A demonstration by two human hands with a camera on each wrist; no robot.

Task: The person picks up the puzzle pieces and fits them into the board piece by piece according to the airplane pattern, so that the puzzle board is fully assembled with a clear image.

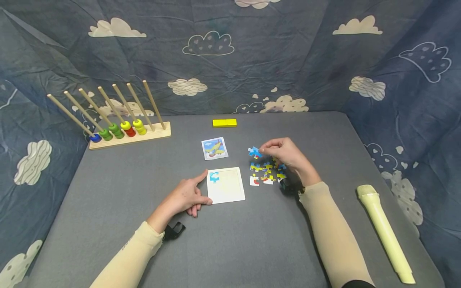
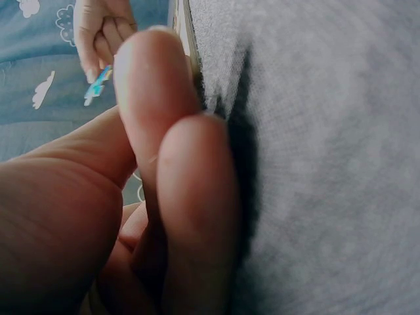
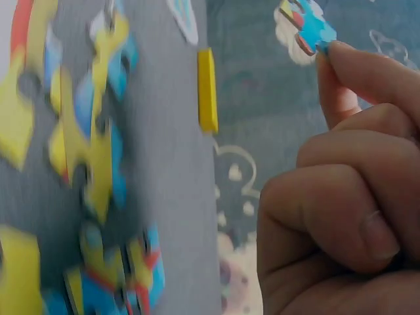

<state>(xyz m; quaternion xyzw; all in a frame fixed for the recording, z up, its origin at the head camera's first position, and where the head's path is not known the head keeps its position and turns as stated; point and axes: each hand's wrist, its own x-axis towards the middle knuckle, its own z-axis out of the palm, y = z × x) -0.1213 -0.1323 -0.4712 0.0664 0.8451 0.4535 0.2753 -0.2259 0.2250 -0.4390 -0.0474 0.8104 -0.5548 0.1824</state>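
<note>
My right hand (image 1: 288, 156) pinches a blue jigsaw piece (image 1: 255, 152) between thumb and index finger, raised over the loose jigsaw pieces (image 1: 266, 168). In the right wrist view, the held piece (image 3: 316, 27) shows blue with bits of yellow and red. My left hand (image 1: 187, 195) rests at the left side of a white puzzle tray (image 1: 228, 196), thumb and index finger spread apart along that edge. One blue-and-white piece (image 1: 214, 177) lies in the tray's upper left corner. The left wrist view shows fingers (image 2: 197, 177) close up, hiding most of the tray.
Behind the tray lies a picture card (image 1: 215, 149) with a yellow aeroplane. A yellow block (image 1: 225, 123) is near the back edge. A wooden peg rack with coloured beads (image 1: 129, 140) stands at back left, and a pale yellow toy microphone (image 1: 387, 234) lies at far right.
</note>
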